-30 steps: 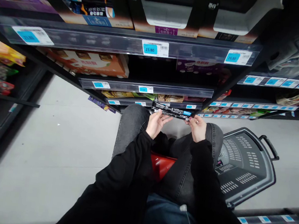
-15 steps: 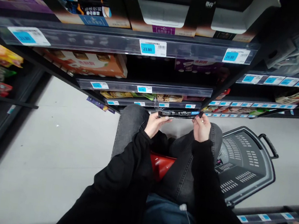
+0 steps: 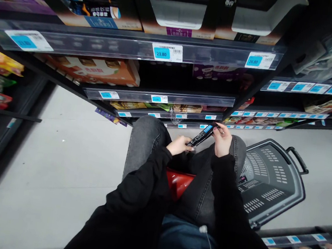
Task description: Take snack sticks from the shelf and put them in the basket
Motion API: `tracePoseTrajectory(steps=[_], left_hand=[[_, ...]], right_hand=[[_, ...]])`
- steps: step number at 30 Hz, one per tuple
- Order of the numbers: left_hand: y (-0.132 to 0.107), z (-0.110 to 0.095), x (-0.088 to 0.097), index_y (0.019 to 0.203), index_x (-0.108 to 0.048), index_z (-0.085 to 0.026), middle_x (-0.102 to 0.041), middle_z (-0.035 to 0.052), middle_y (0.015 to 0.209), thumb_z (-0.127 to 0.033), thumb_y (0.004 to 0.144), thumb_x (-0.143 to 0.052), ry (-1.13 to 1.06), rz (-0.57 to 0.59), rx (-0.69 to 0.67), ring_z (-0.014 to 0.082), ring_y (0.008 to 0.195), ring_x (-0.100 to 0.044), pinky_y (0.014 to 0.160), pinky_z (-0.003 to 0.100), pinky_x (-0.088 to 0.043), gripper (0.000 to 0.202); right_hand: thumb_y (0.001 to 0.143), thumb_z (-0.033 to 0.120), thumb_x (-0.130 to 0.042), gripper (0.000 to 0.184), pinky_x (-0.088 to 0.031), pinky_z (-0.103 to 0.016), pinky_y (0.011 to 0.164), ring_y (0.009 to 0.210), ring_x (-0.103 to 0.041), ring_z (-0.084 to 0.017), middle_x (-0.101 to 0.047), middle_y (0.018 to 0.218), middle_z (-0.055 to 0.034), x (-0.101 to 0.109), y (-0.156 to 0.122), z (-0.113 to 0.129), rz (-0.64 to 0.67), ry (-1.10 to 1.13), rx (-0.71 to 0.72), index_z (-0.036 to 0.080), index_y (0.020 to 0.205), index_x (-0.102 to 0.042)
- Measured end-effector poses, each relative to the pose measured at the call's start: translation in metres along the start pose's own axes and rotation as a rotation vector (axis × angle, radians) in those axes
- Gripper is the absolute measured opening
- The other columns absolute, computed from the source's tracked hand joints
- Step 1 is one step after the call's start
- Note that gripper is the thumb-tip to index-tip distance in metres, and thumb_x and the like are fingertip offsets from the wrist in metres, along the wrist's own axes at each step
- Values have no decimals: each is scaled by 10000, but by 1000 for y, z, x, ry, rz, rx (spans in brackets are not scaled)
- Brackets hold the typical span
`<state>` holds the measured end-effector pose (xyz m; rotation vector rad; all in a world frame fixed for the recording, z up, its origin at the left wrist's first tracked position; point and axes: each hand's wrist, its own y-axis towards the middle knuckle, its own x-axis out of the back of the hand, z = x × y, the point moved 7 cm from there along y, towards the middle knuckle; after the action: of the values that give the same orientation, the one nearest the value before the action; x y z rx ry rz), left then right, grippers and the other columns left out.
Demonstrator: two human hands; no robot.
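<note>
A slim black packet [image 3: 202,135] is held aslant between the knees [image 3: 146,138] as viewed, one end pinched by the left hand [image 3: 179,145], the other by the right hand [image 3: 222,140]. Should both pinches be loosened, the packet could be dropped to the floor [image 3: 91,152].

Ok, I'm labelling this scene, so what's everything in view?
Slim printed packet: one, black-and-blue, centre
Perforated plastic basket: one, grey, right
Tiered shelving: several units, black, along the edges
Open-fronted cardboard boxes: three, black and tan, top
Rectangular price tags: many, blue-and-white, shelving edges
Packaged goods: many, multicoloured, shelved
Glossy object: one, red, lower centre
Smooth floor: one, pale grey, beneath
Thin cord: one, white, bottom
Jean-clad legs: two, dark grey, lower centre
Left hand, right hand: two hands, black-sleeved, on packet
</note>
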<state>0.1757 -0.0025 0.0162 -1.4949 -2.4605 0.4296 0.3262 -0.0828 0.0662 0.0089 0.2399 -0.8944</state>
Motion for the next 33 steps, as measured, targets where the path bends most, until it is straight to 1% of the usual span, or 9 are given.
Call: tracePoseTrajectory(steps=[4, 8, 10, 14, 19, 23, 28, 31, 33], left_hand=[[0, 14, -19, 646, -662, -109, -638, 11, 574, -185, 498, -768, -131, 140, 87, 142, 487, -600, 474, 221, -497, 196], [-4, 14, -29, 681, -660, -94, -654, 45, 622, -208, 497, -801, -253, 201, 119, 161, 537, -630, 523, 263, -543, 258], [-5, 13, -31, 703, -667, -89, -659, 55, 634, -216, 501, -810, -297, 217, 129, 164, 551, -638, 544, 277, -555, 279], [-7, 10, -36, 730, -683, -88, -677, 78, 677, -222, 501, -822, -357, 249, 138, 169, 576, -649, 549, 277, -562, 300], [-10, 4, -43, 734, -697, -87, -685, 94, 697, -206, 506, -822, -387, 325, 152, 174, 594, -653, 549, 270, -562, 287], [-15, -5, -45, 747, -700, -94, -687, 97, 704, -195, 524, -815, -399, 363, 164, 176, 604, -657, 553, 264, -560, 271], [-27, -12, -48, 819, -686, -104, -692, 109, 723, -250, 592, -790, -471, 499, 257, 204, 586, -666, 566, 312, -570, 289], [-33, -14, -49, 776, -676, -98, -677, 101, 650, -276, 629, -761, -526, 573, 304, 190, 499, -638, 567, 340, -575, 246], [-35, -11, -49, 732, -675, -95, -667, 98, 615, -262, 621, -756, -513, 580, 339, 182, 480, -625, 537, 323, -571, 216]], right_hand=[[620, 327, -719, 403, -493, -311, 765, 759, -602, -147, -633, 818, -22, -6, 0, -1, 51, -105, 14, 191, 969, -570], [548, 267, -744, 547, -485, -335, 813, 780, -621, -154, -636, 806, 2, -11, 1, -14, 93, -90, -83, 204, 1035, -505], [555, 281, -734, 505, -486, -349, 811, 786, -628, -166, -649, 812, -7, -12, 2, -20, 115, -91, -121, 197, 997, -506], [582, 305, -707, 347, -479, -343, 791, 775, -623, -175, -661, 804, -24, -13, 1, -19, 125, -107, -105, 182, 862, -544], [609, 324, -669, 275, -455, -294, 702, 692, -581, -151, -633, 744, -16, -14, -1, -12, 70, -113, -77, 172, 800, -541], [611, 320, -650, 257, -429, -254, 634, 638, -535, -125, -589, 676, 13, -13, -1, -16, 17, -110, -96, 174, 784, -526], [608, 304, -621, 229, -408, -227, 506, 538, -497, -102, -515, 594, 39, -3, 1, -39, -37, -96, -287, 176, 737, -482], [606, 271, -625, 223, -404, -232, 447, 492, -497, -108, -504, 571, 37, -2, -1, -53, -10, -97, -446, 171, 740, -477], [610, 240, -626, 256, -409, -232, 431, 493, -512, -116, -523, 586, 36, -2, -3, -58, -12, -104, -514, 172, 811, -483]])
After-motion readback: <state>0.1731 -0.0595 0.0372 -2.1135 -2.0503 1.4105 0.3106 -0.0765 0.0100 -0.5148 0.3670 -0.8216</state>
